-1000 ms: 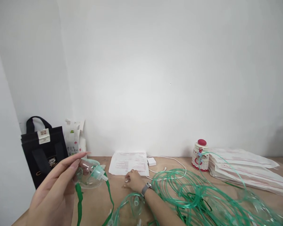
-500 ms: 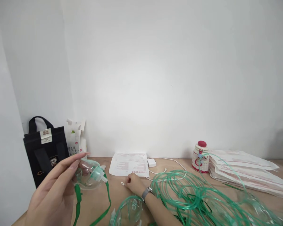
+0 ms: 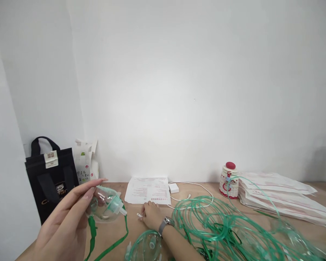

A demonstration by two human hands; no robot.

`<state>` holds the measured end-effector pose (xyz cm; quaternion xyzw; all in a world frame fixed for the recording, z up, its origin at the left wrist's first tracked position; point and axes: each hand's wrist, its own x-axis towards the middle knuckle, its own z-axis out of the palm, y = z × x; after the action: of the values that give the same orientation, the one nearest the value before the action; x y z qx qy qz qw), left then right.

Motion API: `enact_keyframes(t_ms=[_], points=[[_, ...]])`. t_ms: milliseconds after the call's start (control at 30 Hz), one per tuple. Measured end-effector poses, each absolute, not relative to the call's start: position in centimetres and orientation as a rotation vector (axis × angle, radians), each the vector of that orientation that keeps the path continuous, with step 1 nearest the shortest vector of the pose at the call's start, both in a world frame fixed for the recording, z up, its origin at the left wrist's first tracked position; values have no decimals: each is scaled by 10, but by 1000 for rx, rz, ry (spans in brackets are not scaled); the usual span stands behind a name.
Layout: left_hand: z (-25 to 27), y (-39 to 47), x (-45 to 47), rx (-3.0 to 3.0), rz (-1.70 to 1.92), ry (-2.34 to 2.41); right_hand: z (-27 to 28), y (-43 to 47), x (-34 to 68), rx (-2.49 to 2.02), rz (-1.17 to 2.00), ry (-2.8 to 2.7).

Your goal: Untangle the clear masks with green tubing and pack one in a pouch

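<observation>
My left hand (image 3: 63, 221) is raised at the lower left, its thumb and fingers pinching the rim of a clear oxygen mask (image 3: 104, 208). A pale green connector sticks out of the mask's front, and a green elastic strap (image 3: 116, 247) hangs below. On the tabletop, my right hand (image 3: 152, 217) wears a watch and has its fingers bent down over a small white piece (image 3: 139, 215); one end pokes out on the left. A second clear mask (image 3: 152, 246) with green tubing lies just below that wrist.
Coiled green tubing (image 3: 206, 221) and straps spread to the right. Behind are a printed sheet (image 3: 148, 190), a white adapter (image 3: 174, 187) with cable, a lidded jar (image 3: 229, 181) and stacked packets (image 3: 277, 195). A black bag (image 3: 53, 181) and white bag (image 3: 84, 159) stand at left.
My right hand has shifted slightly down and its fingers have come over the small white piece. The left hand still holds the mask, slightly lower. The view has turned a little.
</observation>
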<state>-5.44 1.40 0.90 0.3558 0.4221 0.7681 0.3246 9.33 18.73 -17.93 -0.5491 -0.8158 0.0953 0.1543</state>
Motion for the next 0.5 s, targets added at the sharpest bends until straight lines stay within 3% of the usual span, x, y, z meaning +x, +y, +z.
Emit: enact_keyframes(t_ms=[500], points=[[6,1,-55,888,1957,1042,-181,178,83,-1559,383,-2258]])
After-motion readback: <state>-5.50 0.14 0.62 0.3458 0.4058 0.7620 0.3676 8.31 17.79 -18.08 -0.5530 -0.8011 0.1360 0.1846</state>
